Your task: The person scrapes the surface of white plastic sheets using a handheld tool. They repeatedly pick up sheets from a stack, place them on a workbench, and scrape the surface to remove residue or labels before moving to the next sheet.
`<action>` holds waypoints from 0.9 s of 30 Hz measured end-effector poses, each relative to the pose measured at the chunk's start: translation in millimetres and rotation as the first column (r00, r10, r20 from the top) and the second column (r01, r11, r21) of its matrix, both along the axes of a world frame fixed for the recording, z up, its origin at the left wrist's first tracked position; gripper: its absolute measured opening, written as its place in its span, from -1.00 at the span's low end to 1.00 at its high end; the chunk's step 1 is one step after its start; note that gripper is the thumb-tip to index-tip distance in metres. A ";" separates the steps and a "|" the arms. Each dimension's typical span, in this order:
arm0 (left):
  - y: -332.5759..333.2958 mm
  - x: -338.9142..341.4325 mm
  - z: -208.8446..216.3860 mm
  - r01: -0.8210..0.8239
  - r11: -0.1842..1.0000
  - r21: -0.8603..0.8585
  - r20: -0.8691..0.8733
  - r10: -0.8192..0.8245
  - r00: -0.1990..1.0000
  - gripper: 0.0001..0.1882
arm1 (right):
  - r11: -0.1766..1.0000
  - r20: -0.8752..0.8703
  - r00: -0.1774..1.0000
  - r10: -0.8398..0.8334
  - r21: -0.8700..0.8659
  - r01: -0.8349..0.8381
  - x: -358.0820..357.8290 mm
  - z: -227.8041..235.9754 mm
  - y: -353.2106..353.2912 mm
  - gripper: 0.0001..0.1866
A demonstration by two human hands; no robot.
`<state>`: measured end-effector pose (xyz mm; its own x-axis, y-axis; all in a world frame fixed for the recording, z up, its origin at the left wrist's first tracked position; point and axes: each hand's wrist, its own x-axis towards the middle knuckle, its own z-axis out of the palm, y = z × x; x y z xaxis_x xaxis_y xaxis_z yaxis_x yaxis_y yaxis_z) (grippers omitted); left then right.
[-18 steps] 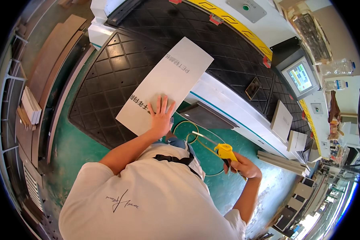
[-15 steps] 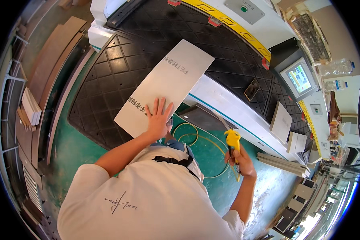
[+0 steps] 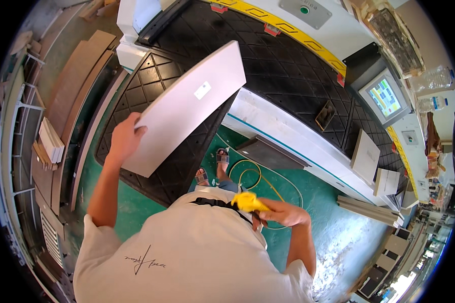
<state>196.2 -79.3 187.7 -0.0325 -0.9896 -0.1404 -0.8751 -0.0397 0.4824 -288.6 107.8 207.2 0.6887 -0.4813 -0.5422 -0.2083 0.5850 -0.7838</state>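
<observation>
My left hand (image 3: 124,140) grips the left edge of a long pale panel (image 3: 182,118), thumb on its upper face and fingers behind the edge. The panel is tilted up over the black grooved table top (image 3: 283,70), its long far edge raised. A small white label (image 3: 202,90) sits on the face that shows. My right hand (image 3: 285,213) is closed round a yellow air gun (image 3: 248,202), held close in front of my body, apart from the panel. Its lower part is hidden behind my fingers.
A yellow hose (image 3: 247,174) lies coiled on the green floor by my feet. Right of the table stand a screen (image 3: 384,98) and two small pale panels (image 3: 365,156). Brown boards (image 3: 81,76) are stacked at left, beside a metal rack (image 3: 23,146).
The panel has gone from lying flat, printed face up, to tilted with a labelled face showing. My left hand moved from its top to its left edge. The air gun came left, nearer my body.
</observation>
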 end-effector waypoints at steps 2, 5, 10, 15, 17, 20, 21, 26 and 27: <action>-8.1 24.0 -22.4 -0.029 1.000 0.006 -0.044 0.029 0.999 -0.55 | 0.989 -0.020 0.989 -0.147 -0.040 0.146 -10.5 -7.6 -14.0 -0.53; -13.3 49.7 -47.7 -0.064 0.997 0.037 -0.210 0.070 0.975 -0.61 | 0.870 -0.286 0.822 -0.493 -0.194 0.454 -29.9 -22.0 -28.5 -0.67; -18.2 88.3 -69.6 0.017 0.994 0.109 -0.250 0.011 0.968 -0.51 | 0.932 -0.251 0.899 -0.359 -0.055 0.357 -26.9 -9.4 -46.3 -0.66; -26.1 81.4 -93.7 0.028 0.981 0.193 -0.375 0.047 0.926 -0.51 | 0.965 -0.151 0.953 -0.262 -0.070 0.254 2.8 -20.7 -77.7 -0.63; -22.5 69.9 -94.1 0.029 0.972 0.232 -0.394 0.067 0.917 -0.52 | 0.821 -0.148 0.811 -0.565 -0.198 0.536 16.4 -39.3 -95.6 -0.69; 1.1 73.0 -116.8 0.013 1.000 0.002 -0.027 -0.013 1.000 -0.50 | 0.900 -0.226 0.881 -0.416 -0.238 0.365 33.4 -30.7 -110.1 -0.59; 13.4 68.5 -128.4 0.008 1.000 0.005 -0.030 -0.008 1.000 -0.50 | 0.994 -0.196 0.978 -0.069 -0.100 0.050 32.0 -22.2 -114.4 -0.58; 73.0 9.7 -145.9 -0.107 0.969 -0.221 -0.181 0.067 0.981 -0.51 | 0.978 -0.241 0.958 -0.158 -0.174 0.117 41.5 -36.0 -136.4 -0.53; 80.8 -10.2 -147.2 -0.141 0.956 -0.257 -0.220 0.084 0.972 -0.51 | 0.921 -0.185 0.911 -0.370 -0.206 0.332 48.0 -41.4 -143.3 -0.54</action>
